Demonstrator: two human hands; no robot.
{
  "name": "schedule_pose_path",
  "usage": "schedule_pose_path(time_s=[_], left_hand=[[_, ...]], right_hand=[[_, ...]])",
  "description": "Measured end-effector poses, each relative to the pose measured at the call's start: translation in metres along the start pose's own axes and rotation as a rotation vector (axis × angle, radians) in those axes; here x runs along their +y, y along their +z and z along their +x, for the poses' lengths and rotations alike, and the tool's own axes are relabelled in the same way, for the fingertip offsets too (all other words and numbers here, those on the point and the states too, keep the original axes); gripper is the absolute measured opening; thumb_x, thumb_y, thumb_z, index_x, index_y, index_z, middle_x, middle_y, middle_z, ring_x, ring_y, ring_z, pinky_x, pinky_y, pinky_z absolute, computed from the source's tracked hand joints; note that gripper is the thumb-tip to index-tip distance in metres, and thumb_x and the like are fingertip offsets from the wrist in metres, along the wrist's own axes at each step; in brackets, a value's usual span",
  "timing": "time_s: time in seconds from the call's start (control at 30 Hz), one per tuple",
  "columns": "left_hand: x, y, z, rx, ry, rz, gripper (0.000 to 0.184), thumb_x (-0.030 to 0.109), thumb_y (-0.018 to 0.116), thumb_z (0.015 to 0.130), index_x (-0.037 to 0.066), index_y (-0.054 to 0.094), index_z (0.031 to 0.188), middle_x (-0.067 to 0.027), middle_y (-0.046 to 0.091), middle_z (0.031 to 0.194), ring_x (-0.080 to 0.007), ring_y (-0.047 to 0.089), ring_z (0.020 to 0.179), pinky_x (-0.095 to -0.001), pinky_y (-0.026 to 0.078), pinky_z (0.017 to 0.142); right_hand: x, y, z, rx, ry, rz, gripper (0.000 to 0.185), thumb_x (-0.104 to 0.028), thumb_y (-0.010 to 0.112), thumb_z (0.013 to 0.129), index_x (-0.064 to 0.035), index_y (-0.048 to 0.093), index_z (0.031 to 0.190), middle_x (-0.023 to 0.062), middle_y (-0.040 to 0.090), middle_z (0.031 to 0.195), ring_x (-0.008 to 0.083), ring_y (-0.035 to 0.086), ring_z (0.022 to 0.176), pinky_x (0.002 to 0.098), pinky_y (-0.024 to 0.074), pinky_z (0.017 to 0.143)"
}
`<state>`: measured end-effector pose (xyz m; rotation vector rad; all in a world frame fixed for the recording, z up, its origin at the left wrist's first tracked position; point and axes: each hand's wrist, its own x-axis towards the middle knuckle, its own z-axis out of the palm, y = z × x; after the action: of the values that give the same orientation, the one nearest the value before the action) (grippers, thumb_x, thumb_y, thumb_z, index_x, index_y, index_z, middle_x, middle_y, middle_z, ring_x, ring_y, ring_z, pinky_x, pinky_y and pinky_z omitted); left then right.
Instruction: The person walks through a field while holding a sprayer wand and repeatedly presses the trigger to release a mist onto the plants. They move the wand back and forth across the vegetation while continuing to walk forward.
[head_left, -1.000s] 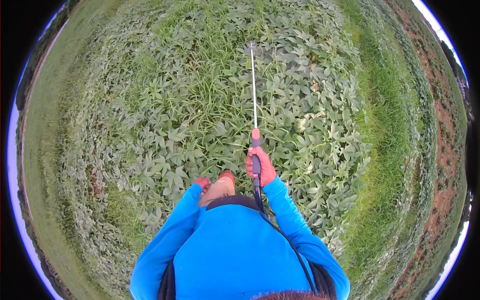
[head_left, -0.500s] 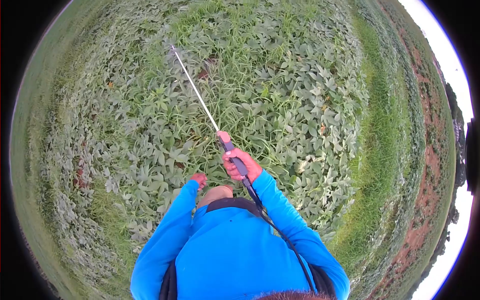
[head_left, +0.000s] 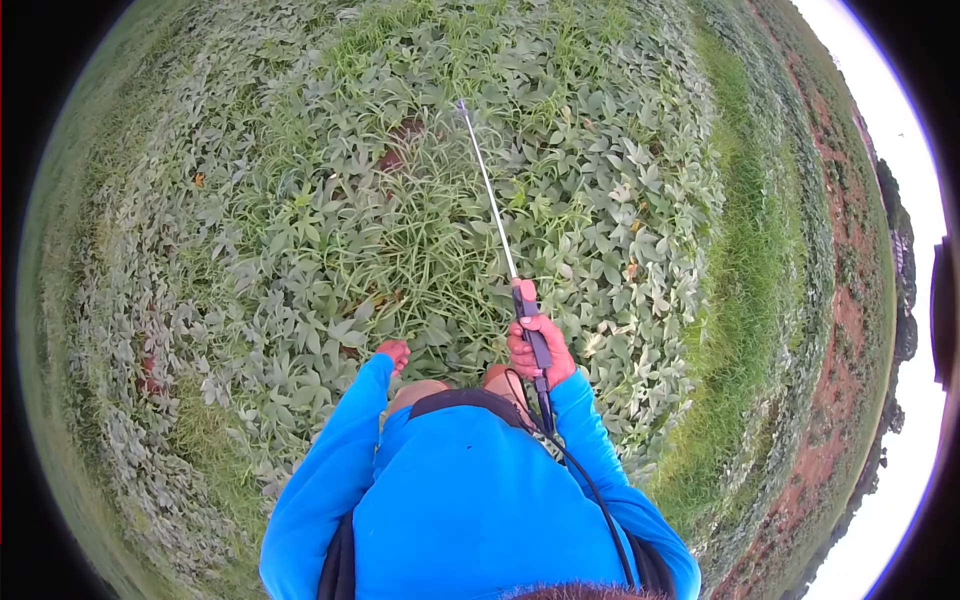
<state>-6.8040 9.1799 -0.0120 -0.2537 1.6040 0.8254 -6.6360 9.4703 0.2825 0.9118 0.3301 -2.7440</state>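
My right hand [head_left: 543, 348] is wrapped round the dark grip of a spray wand [head_left: 490, 195], just in front of my body. The wand's thin metal tube points forward over the leaves, tilted slightly left. A faint mist seems to hang around its nozzle [head_left: 461, 104]. From the grip's lower end, a black hose [head_left: 592, 485] loops back along my right arm. My left hand [head_left: 395, 353] hangs low on the other side, fingers curled in, and I see nothing in it. Broad-leaved crop plants [head_left: 610, 215] and tall grass [head_left: 430, 240] grow below both hands.
Dense plants surround my legs [head_left: 508, 385]. A bright green grass strip [head_left: 755, 230] runs along the right, with a band of reddish soil [head_left: 845, 330] beyond it. Small patches of bare soil [head_left: 392, 158] show among the leaves. Trees line the far right edge.
My right hand has moved to the right and slightly down with the spray wand. The nozzle has swung right, and the tube stands more nearly straight ahead. My left hand is almost unmoved.
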Motion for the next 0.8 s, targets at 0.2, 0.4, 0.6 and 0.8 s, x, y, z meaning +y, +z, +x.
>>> schedule_pose_path(time_s=[0.2,0.4,0.6,0.8], left_hand=[[0.019,0.006,0.01,-0.033,0.008,0.026,0.025,0.031,0.046,0.089,0.008,0.056,0.088,-0.0053,0.056,0.066,-0.0161,0.049,0.048,-0.0324,0.038,0.039],[0.026,0.006,0.022,-0.047,0.002,0.031,0.025,0.032,0.046,0.088,0.008,0.055,0.089,-0.0054,0.055,0.064,-0.0162,0.048,0.048,-0.0322,0.037,0.04],[0.048,0.004,0.034,-0.041,-0.066,0.013,0.023,0.031,0.046,0.086,0.01,0.055,0.088,-0.0054,0.055,0.066,-0.0168,0.048,0.048,-0.0321,0.038,0.04],[0.071,-0.006,0.061,0.007,-0.056,-0.023,0.024,0.035,0.048,0.086,0.013,0.056,0.086,-0.0036,0.055,0.067,-0.0161,0.049,0.049,-0.0322,0.039,0.042]], right_hand=[[-0.015,-0.005,-0.032,0.029,-0.075,0.124,0.024,-0.031,0.056,0.085,-0.0092,0.047,0.081,-0.0004,0.037,0.06,0.0085,0.033,0.042,0.0226,0.0307,0.032],[-0.03,-0.006,-0.049,0.07,-0.214,0.238,0.025,-0.031,0.055,0.084,-0.008,0.047,0.08,0.0003,0.038,0.059,0.0098,0.033,0.039,0.0242,0.0325,0.031],[-0.074,-0.014,-0.056,0.017,-0.435,0.272,0.03,-0.034,0.056,0.084,-0.004,0.05,0.083,0.0022,0.043,0.061,0.0111,0.037,0.038,0.0239,0.0357,0.032],[-0.144,-0.023,-0.043,0.076,-0.64,0.298,0.03,-0.033,0.057,0.082,-0.0043,0.05,0.077,0.0022,0.043,0.058,0.0116,0.038,0.037,0.0239,0.0352,0.032]])
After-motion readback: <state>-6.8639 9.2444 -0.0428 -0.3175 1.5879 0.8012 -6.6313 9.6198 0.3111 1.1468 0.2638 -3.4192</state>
